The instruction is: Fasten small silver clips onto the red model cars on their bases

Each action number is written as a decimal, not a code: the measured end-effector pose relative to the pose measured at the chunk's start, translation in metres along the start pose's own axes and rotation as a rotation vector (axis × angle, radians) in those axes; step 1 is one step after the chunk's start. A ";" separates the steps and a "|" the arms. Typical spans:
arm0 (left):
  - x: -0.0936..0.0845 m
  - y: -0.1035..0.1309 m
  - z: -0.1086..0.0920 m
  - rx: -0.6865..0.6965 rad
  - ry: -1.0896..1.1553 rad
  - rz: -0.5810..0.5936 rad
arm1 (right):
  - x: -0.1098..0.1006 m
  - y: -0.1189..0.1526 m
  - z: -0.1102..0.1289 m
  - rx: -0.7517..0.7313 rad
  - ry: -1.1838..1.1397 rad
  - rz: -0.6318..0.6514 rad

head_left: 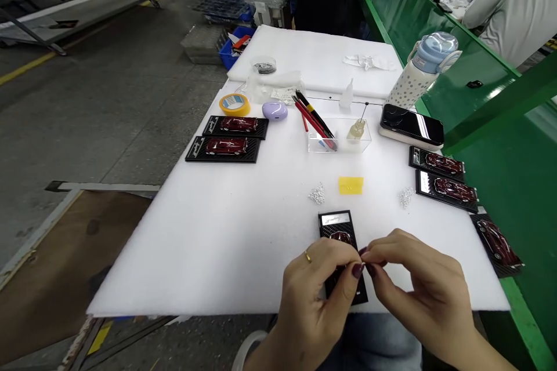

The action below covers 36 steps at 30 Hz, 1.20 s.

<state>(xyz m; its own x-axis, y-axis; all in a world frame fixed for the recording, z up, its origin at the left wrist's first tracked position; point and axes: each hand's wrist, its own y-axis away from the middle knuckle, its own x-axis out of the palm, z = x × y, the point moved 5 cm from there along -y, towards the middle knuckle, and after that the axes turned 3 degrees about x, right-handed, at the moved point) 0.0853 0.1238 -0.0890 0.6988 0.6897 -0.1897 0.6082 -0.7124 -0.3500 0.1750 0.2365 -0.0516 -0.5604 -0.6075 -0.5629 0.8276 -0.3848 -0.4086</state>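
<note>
A dark red model car [342, 237] on a black base [359, 293] lies near the front edge of the white foam table, partly covered by my hands. Over it, my left hand [319, 293], with a gold ring, has thumb and forefinger pinched. My right hand [420, 287] pinches as well, its fingertips meeting those of the left. Whatever is between the fingertips is too small to make out. Beyond the base are a pile of tiny silvery parts [317, 194], a yellow sticky piece [350, 185] and a second small pile [406, 197].
More model cars stand at left [226, 146] and right [455, 190]. Farther back are a clear tray [339, 144] with pencils and a small bottle, a phone [411, 126], a tumbler [413, 82], yellow tape [234, 105] and a purple case [274, 111]. A green partition [487, 58] borders the right.
</note>
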 end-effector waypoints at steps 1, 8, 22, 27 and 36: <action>0.000 0.000 0.000 -0.001 -0.002 -0.002 | 0.000 0.001 0.002 -0.019 0.008 -0.010; -0.013 0.005 0.004 0.058 -0.209 -0.016 | -0.003 -0.003 -0.005 -0.058 0.069 -0.039; -0.015 0.026 0.038 0.297 -0.832 0.446 | 0.022 -0.049 -0.098 -0.231 0.588 0.052; -0.019 0.022 0.034 0.352 -0.818 0.393 | 0.021 -0.049 -0.095 -0.249 0.619 0.062; -0.021 0.019 0.024 0.401 -0.791 0.327 | 0.023 -0.051 -0.100 -0.192 0.612 0.081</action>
<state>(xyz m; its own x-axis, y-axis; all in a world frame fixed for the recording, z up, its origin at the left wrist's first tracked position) 0.0731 0.0994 -0.1137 0.2642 0.4554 -0.8502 0.1497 -0.8902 -0.4303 0.1171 0.3117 -0.1151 -0.4597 -0.1016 -0.8822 0.8796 -0.1889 -0.4366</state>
